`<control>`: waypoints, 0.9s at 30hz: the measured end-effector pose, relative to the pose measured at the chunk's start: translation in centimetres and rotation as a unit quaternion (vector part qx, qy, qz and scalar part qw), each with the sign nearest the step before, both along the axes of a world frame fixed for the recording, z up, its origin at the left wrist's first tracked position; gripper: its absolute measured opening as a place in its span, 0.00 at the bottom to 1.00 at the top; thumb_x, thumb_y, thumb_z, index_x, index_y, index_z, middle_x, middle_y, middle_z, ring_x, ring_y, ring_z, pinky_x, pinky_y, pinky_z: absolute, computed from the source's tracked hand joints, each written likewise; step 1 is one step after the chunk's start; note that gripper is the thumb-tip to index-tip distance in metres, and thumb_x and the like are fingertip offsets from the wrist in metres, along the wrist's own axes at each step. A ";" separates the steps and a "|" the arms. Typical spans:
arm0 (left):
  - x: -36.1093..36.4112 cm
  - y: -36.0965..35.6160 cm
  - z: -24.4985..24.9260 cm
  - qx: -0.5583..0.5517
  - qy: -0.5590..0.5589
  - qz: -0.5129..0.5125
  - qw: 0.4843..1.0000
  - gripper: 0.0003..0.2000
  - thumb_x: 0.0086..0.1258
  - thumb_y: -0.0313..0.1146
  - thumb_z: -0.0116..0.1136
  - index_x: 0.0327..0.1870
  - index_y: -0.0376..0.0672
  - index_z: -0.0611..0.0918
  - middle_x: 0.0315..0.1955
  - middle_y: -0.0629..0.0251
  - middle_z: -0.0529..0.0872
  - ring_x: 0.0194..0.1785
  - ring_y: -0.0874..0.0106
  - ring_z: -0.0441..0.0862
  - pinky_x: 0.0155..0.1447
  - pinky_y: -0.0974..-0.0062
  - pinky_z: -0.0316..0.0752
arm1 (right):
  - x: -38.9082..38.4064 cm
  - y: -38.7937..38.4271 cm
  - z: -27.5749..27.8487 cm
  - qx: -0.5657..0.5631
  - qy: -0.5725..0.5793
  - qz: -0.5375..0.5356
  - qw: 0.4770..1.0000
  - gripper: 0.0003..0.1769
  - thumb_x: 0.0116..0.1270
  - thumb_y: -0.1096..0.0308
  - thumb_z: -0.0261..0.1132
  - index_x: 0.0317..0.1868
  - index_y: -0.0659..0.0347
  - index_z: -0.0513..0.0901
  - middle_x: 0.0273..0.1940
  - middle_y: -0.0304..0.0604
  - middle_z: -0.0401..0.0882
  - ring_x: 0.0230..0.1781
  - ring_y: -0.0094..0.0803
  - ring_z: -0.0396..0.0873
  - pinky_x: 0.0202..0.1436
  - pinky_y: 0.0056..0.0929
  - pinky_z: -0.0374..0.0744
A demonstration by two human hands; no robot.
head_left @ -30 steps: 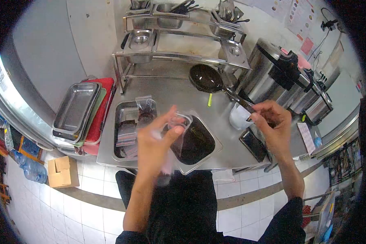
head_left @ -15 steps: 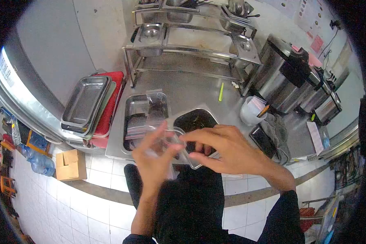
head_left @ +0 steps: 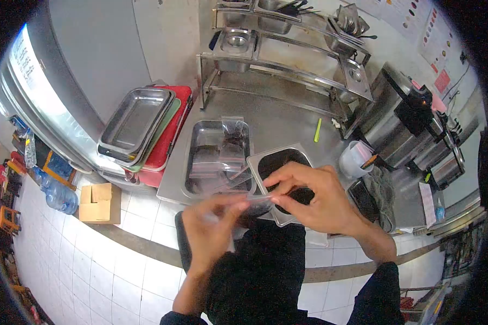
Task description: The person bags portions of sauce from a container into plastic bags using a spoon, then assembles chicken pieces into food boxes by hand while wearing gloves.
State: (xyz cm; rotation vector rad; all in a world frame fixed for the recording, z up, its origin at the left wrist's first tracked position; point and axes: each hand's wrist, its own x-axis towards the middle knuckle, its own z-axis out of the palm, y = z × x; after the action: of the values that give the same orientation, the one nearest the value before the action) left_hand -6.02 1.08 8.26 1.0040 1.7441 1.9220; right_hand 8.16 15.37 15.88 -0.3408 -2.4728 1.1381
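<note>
My left hand (head_left: 214,225) and my right hand (head_left: 317,197) pinch the top edge of a small clear zip bag (head_left: 259,201) between thumbs and fingertips. The bag hangs over the counter's front edge, with something dark showing through below the strip. Just behind my right hand stands a deep steel pan (head_left: 252,165) with dark contents, partly covered by my fingers. To its left, a shallow steel tray (head_left: 188,154) holds several zip bags (head_left: 209,168) with dark contents and pinkish seal strips. Some blur lies over my left fingers.
Stacked trays (head_left: 138,119) and a red lid (head_left: 181,116) lean at the left. A steel rack (head_left: 287,70) stands behind. On the right are a green pen-like stick (head_left: 318,130), a white tub (head_left: 350,160), a grey cloth (head_left: 382,195) and large steel urns (head_left: 387,111).
My hands have drawn apart slightly, and the bag's top edge is now stretched between their fingertips. The whole view has shifted, so the counter sits farther right.
</note>
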 end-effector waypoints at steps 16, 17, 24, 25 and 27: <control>-12.5 5.5 6.3 -0.035 0.365 -0.009 0.930 0.09 0.62 0.33 0.67 0.37 0.37 0.88 0.25 0.58 0.86 0.30 0.73 0.81 0.38 0.73 0.74 | -11.4 6.4 0.1 0.095 0.110 0.000 0.989 0.08 0.57 0.69 0.69 0.35 0.65 0.86 0.28 0.51 0.84 0.30 0.40 0.84 0.40 0.35 0.79; -12.7 5.4 6.5 -0.048 0.355 -0.009 0.934 0.09 0.61 0.34 0.68 0.37 0.37 0.88 0.24 0.56 0.86 0.29 0.70 0.82 0.38 0.72 0.74 | -12.1 6.4 0.0 0.094 0.111 0.007 0.989 0.08 0.57 0.69 0.69 0.35 0.65 0.86 0.28 0.51 0.84 0.30 0.40 0.84 0.40 0.35 0.79; -14.8 6.4 5.6 -0.089 0.398 -0.003 0.913 0.08 0.61 0.33 0.67 0.35 0.37 0.87 0.26 0.53 0.86 0.29 0.62 0.84 0.37 0.68 0.75 | -15.0 7.3 -0.4 0.176 0.040 -0.004 0.984 0.08 0.56 0.71 0.69 0.36 0.65 0.86 0.30 0.51 0.85 0.33 0.39 0.84 0.41 0.34 0.79; -15.3 6.5 5.3 -0.088 0.409 -0.005 0.908 0.08 0.61 0.33 0.67 0.35 0.37 0.87 0.26 0.52 0.86 0.30 0.61 0.85 0.38 0.67 0.76 | -15.5 7.3 -0.5 0.166 0.036 -0.010 0.985 0.08 0.56 0.70 0.68 0.35 0.64 0.86 0.30 0.53 0.85 0.34 0.43 0.85 0.42 0.38 0.79; -16.0 6.8 4.8 -0.088 0.434 0.005 0.896 0.08 0.62 0.32 0.66 0.36 0.37 0.87 0.28 0.50 0.87 0.31 0.61 0.86 0.39 0.66 0.76 | -16.2 7.6 -1.2 0.178 0.051 0.000 0.983 0.08 0.56 0.70 0.69 0.36 0.64 0.86 0.32 0.52 0.85 0.34 0.40 0.84 0.43 0.34 0.79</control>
State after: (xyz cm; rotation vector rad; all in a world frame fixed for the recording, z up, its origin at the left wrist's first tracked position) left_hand -22.02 7.88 13.03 1.9689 2.2926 1.3302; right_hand -8.03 22.98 14.68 -0.1719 -2.5187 0.6730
